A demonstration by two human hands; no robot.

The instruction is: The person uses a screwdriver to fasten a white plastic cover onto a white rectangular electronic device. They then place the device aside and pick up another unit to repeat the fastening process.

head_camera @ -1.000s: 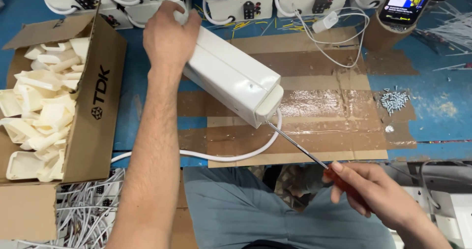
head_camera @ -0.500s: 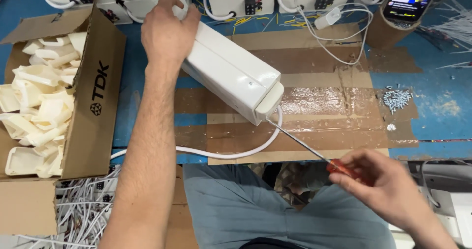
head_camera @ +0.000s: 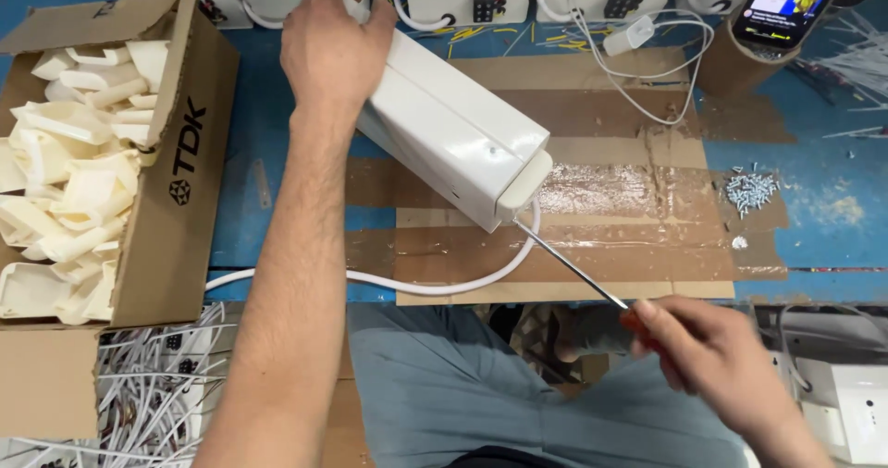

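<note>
Both hands are busy. Nearest, the right hand (head_camera: 717, 362) is curled tight around the red handle of a long screwdriver (head_camera: 569, 263). Its thin metal shaft slants up and left, and the tip touches the near end of a long white plastic box (head_camera: 453, 135). That box lies tilted on the desk (head_camera: 277, 218), on a patch of brown tape, with a cream end cap (head_camera: 524, 181) on its near end. A white cable (head_camera: 416, 286) comes out by the cap and loops left along the desk edge. Farther up, the left hand (head_camera: 331, 47) presses down on the far end of the box, fingers wrapped over it. On the left sits a cardboard box (head_camera: 171, 209) full of cream plastic parts. A small pile of screws (head_camera: 751, 190) lies to the right. At the back stand more white units in a row, and a phone (head_camera: 786, 1) with a lit screen.
</note>
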